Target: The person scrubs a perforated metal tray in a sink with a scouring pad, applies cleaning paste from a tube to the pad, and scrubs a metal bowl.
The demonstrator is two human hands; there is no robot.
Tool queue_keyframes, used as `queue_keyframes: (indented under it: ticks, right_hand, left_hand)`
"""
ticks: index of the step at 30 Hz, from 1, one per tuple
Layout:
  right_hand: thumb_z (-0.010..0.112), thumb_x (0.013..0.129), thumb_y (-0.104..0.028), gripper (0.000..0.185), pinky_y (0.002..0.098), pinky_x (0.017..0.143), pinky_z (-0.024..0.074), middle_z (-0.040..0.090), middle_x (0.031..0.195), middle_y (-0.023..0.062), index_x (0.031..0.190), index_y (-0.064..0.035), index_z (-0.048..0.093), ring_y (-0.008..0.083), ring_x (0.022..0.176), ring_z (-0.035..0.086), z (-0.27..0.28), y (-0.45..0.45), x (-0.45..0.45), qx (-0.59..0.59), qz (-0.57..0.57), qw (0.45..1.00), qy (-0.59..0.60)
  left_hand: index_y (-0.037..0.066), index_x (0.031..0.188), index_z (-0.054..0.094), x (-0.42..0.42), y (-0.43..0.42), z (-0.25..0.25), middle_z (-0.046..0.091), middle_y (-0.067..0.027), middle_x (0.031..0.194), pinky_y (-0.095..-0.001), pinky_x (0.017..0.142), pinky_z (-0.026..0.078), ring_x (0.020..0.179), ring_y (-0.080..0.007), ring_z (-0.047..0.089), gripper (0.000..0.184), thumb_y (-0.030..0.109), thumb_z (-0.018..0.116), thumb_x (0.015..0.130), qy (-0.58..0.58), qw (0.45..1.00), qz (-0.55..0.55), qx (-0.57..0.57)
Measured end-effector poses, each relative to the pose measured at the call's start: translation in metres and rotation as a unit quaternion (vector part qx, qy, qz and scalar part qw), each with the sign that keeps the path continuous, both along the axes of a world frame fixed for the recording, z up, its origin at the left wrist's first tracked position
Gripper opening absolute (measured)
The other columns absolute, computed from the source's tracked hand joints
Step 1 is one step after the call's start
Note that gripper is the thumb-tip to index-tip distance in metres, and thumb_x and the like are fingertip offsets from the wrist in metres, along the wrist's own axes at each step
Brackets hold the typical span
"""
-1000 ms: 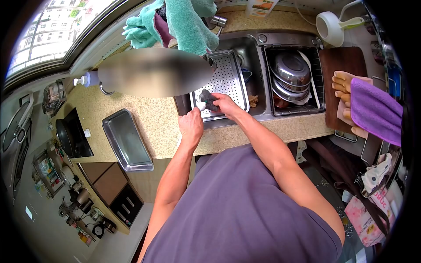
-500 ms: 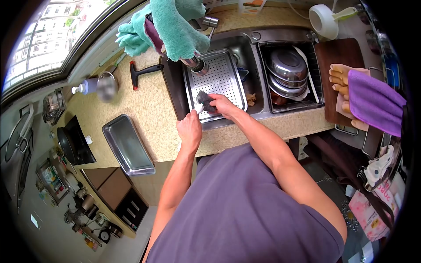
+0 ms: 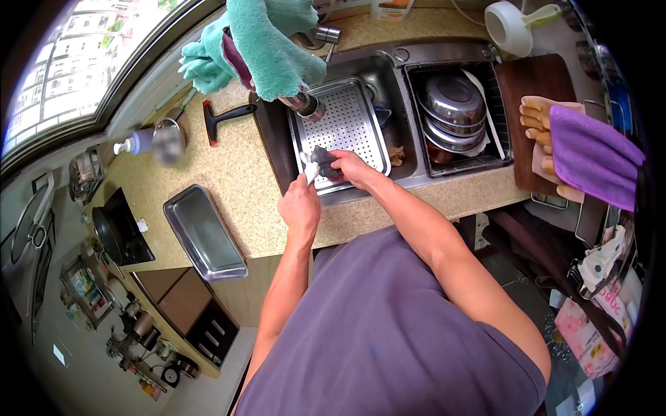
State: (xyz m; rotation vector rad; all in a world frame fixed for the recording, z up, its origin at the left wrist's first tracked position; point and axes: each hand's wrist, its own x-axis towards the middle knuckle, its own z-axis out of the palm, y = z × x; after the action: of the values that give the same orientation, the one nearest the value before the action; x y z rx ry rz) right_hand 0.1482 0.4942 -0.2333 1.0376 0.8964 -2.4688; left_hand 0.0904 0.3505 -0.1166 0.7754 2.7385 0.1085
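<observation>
My left hand (image 3: pixel 300 204) is closed on a small white object (image 3: pixel 311 168), whose exact kind I cannot make out. Beside it, my right hand (image 3: pixel 352 168) pinches a dark grey scrubbing pad (image 3: pixel 323 159), which touches the white object. Both hands are over the front part of a perforated metal tray (image 3: pixel 348 111) that rests in the left sink basin (image 3: pixel 272 135). The faucet head (image 3: pixel 309 109) hangs above the tray's back left part.
Metal bowls (image 3: pixel 454 104) stand in a black rack in the right basin. A rectangular metal pan (image 3: pixel 205 232) lies on the counter at the left, with a black-and-red scraper (image 3: pixel 225 118) behind it. Teal cloths (image 3: pixel 274 52) hang over the faucet. A dark cutting board (image 3: pixel 531 83) is at the right.
The view has shifted slightly, and the blurred patch over the counter has gone, showing the scraper. More of the white object shows beside the pad. Both hands keep their holds.
</observation>
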Motion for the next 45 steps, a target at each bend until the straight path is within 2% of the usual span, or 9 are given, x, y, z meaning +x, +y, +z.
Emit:
queue_keyframes:
  ticks: [7,10,11,14,25,35,37,41,45]
  right_hand:
    - [0.049,0.098,-0.007,0.038,0.0391,0.077,0.0582,0.063,0.115,0.0113,0.135,-0.0019,0.053,0.0218,0.098,0.063,-0.015,0.004,0.003,0.085,0.043,0.993,-0.072]
    - [0.051,0.099,-0.010,0.038,0.0422,0.079,0.0587,0.062,0.117,0.0135,0.135,-0.0006,0.051,0.0264,0.098,0.065,-0.009,0.007,0.005,0.007,-0.033,0.997,-0.076]
    - [0.052,0.097,-0.010,0.047,0.0420,0.076,0.0585,0.061,0.120,0.0154,0.143,-0.0016,0.044,0.0265,0.098,0.066,-0.011,0.011,0.010,-0.007,-0.033,0.998,-0.055]
    - [0.052,0.099,-0.009,0.044,0.0414,0.079,0.0560,0.062,0.122,0.0139,0.141,-0.0015,0.046,0.0264,0.101,0.065,0.001,0.015,0.012,-0.036,-0.084,0.992,-0.087]
    - [0.047,0.102,-0.012,0.033,0.0427,0.085,0.0544,0.065,0.118,0.0114,0.134,-0.0050,0.052,0.0231,0.101,0.066,0.014,-0.006,-0.065,-0.039,0.016,0.997,0.068]
    - [0.047,0.101,-0.023,0.034,0.0443,0.080,0.0586,0.071,0.101,0.0190,0.126,-0.0041,0.060,0.0290,0.099,0.070,0.015,-0.004,-0.022,0.329,0.271,0.891,-0.157]
    - [0.047,0.100,-0.032,0.039,0.0453,0.090,0.0543,0.069,0.109,0.0240,0.123,-0.0052,0.063,0.0336,0.105,0.068,0.013,0.000,-0.022,0.536,0.448,0.710,-0.091]
    - [0.046,0.101,-0.037,0.041,0.0488,0.095,0.0509,0.070,0.114,0.0185,0.121,-0.0067,0.065,0.0383,0.107,0.067,0.006,0.010,-0.009,0.578,0.458,0.661,-0.140]
    - [0.048,0.100,-0.031,0.038,0.0433,0.080,0.0560,0.072,0.099,0.0209,0.110,-0.0014,0.069,0.0335,0.091,0.071,0.009,0.021,0.009,0.584,0.252,0.771,0.025]
  left_hand:
    - [0.007,0.102,0.071,-0.008,-0.005,0.000,0.070,-0.0182,0.078,-0.0452,0.067,0.052,0.072,-0.0371,0.069,0.025,0.028,0.060,0.093,-0.079,0.987,0.096,0.104]
    - [0.000,0.100,0.069,-0.007,-0.013,-0.010,0.067,-0.0126,0.068,-0.0367,0.063,0.053,0.065,-0.0203,0.069,0.029,0.028,0.061,0.094,-0.178,0.952,0.181,0.171]
    - [0.007,0.115,0.069,-0.007,-0.018,-0.013,0.072,-0.0196,0.086,-0.0418,0.070,0.055,0.077,-0.0331,0.072,0.031,0.027,0.063,0.093,-0.198,0.941,0.193,0.195]
    - [0.000,0.118,0.062,-0.006,-0.017,0.001,0.070,-0.0078,0.089,-0.0283,0.063,0.054,0.072,-0.0128,0.068,0.032,0.022,0.066,0.095,-0.284,0.841,0.309,0.343]
    - [0.000,0.106,0.060,-0.021,-0.060,0.015,0.070,-0.0101,0.090,-0.0293,0.061,0.055,0.070,-0.0164,0.070,0.026,0.025,0.062,0.099,-0.181,0.754,0.380,0.504]
    - [0.000,0.114,0.061,0.004,-0.062,0.002,0.069,-0.0096,0.092,-0.0282,0.064,0.056,0.072,-0.0153,0.069,0.025,0.021,0.062,0.100,-0.255,0.751,0.358,0.492]
    - [0.001,0.113,0.062,0.005,-0.062,0.003,0.069,-0.0079,0.092,-0.0265,0.062,0.054,0.073,-0.0146,0.069,0.024,0.021,0.062,0.100,-0.276,0.760,0.353,0.471]
    - [0.000,0.112,0.064,0.001,-0.054,0.012,0.067,-0.0037,0.087,-0.0268,0.063,0.053,0.071,-0.0111,0.066,0.025,0.022,0.065,0.098,-0.292,0.758,0.343,0.471]
    - [0.000,0.115,0.064,0.002,-0.044,0.022,0.068,-0.0039,0.090,-0.0267,0.066,0.054,0.075,-0.0114,0.067,0.031,0.022,0.071,0.094,-0.334,0.737,0.304,0.503]
